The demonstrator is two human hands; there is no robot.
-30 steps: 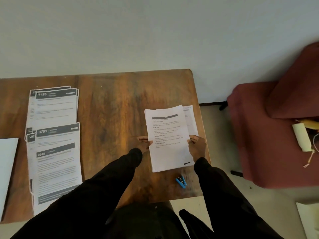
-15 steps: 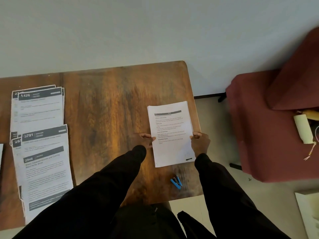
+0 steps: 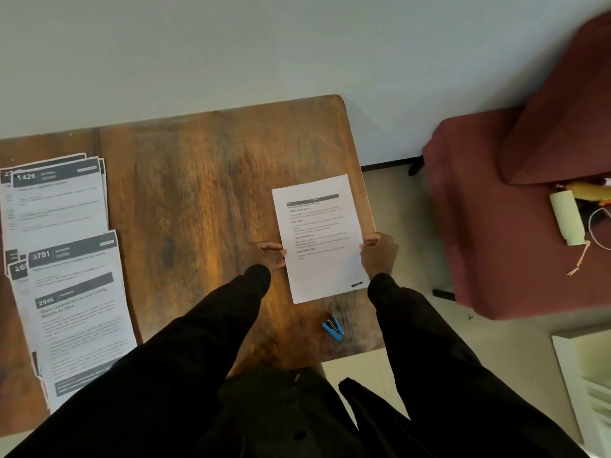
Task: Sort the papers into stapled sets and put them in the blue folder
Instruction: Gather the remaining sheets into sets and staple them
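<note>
Hands (image 3: 271, 259) (image 3: 378, 256) pinching paper stack (image 3: 322, 239), possibly stapler (image 3: 332, 328) near

held set (image 3: 322, 238): white printed sheets squared into one stack, lying flat by the right edge of the table (image 3: 198, 193), its far end leaning slightly left; the left hand (image 3: 269, 257) and right hand (image 3: 380, 254) are pinching its long side edges.
stapler (image 3: 332, 328): small and blue, lying just nearer than the held set, not touching it.
far-left pile (image 3: 56, 200): sheets with dark header bars, fanning loosely, the top one showing 1426.
near-left pile (image 3: 79, 312): overlapping sheets, showing 3791 and 2946.
</note>
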